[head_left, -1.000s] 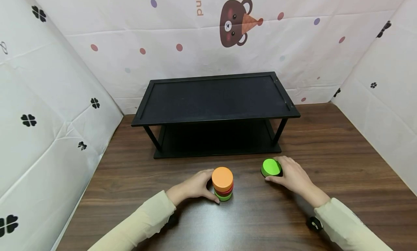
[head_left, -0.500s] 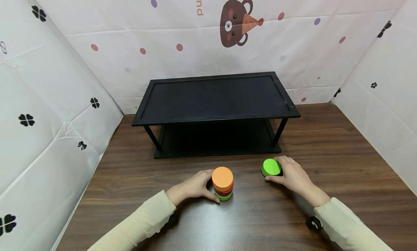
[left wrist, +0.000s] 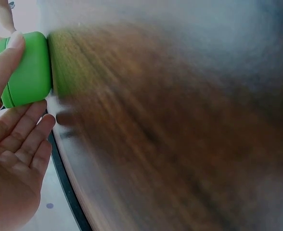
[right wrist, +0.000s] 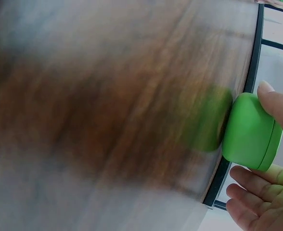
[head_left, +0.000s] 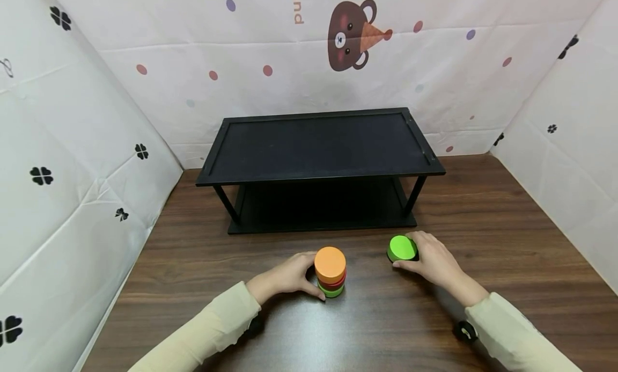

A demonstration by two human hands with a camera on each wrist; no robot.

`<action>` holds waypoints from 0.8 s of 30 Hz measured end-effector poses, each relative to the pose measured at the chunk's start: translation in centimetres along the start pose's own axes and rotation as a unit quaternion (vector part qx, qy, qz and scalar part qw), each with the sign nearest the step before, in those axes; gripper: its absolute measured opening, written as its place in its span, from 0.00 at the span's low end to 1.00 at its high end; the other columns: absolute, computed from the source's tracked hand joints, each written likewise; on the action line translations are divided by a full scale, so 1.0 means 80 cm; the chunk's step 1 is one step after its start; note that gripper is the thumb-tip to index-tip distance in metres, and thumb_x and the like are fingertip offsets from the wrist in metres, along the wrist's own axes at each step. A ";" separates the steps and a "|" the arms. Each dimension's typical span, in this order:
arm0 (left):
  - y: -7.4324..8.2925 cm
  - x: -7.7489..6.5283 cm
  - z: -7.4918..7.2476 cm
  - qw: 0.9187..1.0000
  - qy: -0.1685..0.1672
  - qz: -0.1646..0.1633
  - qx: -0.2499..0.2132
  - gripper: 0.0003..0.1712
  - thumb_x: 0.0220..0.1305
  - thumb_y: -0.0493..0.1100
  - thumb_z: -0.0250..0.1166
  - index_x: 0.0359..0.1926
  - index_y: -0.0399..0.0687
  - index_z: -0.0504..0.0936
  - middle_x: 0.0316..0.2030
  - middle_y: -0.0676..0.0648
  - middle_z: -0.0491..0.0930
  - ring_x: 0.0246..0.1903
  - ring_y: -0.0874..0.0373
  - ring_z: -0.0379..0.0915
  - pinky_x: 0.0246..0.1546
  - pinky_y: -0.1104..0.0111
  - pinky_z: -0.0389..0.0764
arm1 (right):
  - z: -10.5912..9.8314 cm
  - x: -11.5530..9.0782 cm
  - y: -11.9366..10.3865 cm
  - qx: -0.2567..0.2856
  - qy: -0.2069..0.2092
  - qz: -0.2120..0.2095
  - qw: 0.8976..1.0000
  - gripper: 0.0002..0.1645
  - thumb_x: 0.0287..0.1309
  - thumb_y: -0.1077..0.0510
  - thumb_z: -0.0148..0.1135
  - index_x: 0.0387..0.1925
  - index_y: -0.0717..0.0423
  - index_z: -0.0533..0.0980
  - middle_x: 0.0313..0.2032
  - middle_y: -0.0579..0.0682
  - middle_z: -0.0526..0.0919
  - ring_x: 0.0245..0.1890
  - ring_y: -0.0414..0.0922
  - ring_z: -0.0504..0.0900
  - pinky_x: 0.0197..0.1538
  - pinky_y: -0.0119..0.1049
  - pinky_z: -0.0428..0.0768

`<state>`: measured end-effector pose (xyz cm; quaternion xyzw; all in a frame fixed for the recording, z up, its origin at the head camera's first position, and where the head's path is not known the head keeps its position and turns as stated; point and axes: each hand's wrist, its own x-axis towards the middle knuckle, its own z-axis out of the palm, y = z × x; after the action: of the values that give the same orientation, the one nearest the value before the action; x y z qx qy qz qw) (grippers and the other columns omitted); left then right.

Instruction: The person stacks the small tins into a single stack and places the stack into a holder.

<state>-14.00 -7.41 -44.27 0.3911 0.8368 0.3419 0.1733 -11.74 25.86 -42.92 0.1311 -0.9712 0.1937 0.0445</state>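
Observation:
A stack of round, smooth pieces stands on the table: an orange piece (head_left: pixel 330 263) on top, red in the middle, a green round container (left wrist: pixel 31 70) at the bottom. My left hand (head_left: pixel 292 275) holds the stack from its left side, thumb along the green container and fingers on the far side. To the right, a second green round container (head_left: pixel 402 248) rests on the table. My right hand (head_left: pixel 434 258) grips it from the right between thumb and fingers. A lid-like seam runs round this container in the right wrist view. The fingertips behind both are partly hidden in the head view.
Behind the hands stands a black two-level shelf (head_left: pixel 318 146) with a raised rim and slanted posts. The brown wood table (head_left: pixel 193 264) runs up to white patterned sheets (head_left: pixel 270 87) at the back and both sides.

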 end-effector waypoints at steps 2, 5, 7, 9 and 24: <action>0.001 0.000 0.000 1.000 -0.001 0.000 -0.002 0.42 0.43 0.47 0.78 0.61 0.45 0.73 0.57 0.48 0.76 0.59 0.56 0.70 0.63 0.63 0.68 | -0.001 0.000 0.000 -0.001 0.001 0.001 1.000 0.36 0.41 0.45 0.76 0.44 0.67 0.74 0.36 0.54 0.79 0.34 0.47 0.73 0.36 0.44 0.72; 0.002 0.001 -0.001 1.000 -0.003 -0.004 -0.005 0.42 0.43 0.46 0.78 0.61 0.45 0.73 0.57 0.49 0.76 0.59 0.58 0.69 0.63 0.65 0.68 | -0.002 0.000 -0.002 0.000 0.001 0.003 1.000 0.36 0.40 0.45 0.76 0.44 0.67 0.74 0.36 0.54 0.79 0.34 0.47 0.73 0.37 0.44 0.72; 0.003 0.000 -0.001 1.000 -0.005 -0.006 -0.006 0.41 0.43 0.46 0.78 0.61 0.46 0.73 0.57 0.49 0.76 0.59 0.58 0.69 0.63 0.65 0.68 | -0.003 0.000 -0.003 0.000 0.000 0.004 1.000 0.37 0.40 0.45 0.76 0.45 0.67 0.74 0.36 0.54 0.79 0.35 0.47 0.73 0.37 0.44 0.72; 0.004 0.000 -0.001 1.000 -0.006 -0.009 -0.006 0.41 0.43 0.46 0.78 0.61 0.46 0.73 0.57 0.49 0.76 0.59 0.57 0.69 0.63 0.64 0.68 | -0.003 -0.001 -0.004 0.001 -0.002 0.006 1.000 0.37 0.40 0.45 0.76 0.45 0.67 0.74 0.37 0.54 0.79 0.35 0.47 0.73 0.36 0.43 0.72; 0.004 -0.002 0.001 1.000 -0.006 -0.014 -0.008 0.41 0.44 0.46 0.78 0.61 0.47 0.73 0.57 0.51 0.75 0.60 0.59 0.69 0.64 0.65 0.68 | -0.015 -0.004 -0.014 0.005 0.000 0.004 1.000 0.37 0.40 0.46 0.76 0.46 0.67 0.74 0.40 0.57 0.80 0.37 0.50 0.75 0.38 0.45 0.73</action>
<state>-13.70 -7.38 -44.08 0.3801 0.8383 0.3436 0.1862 -11.07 25.36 -41.45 0.1272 -0.9709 0.1985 0.0426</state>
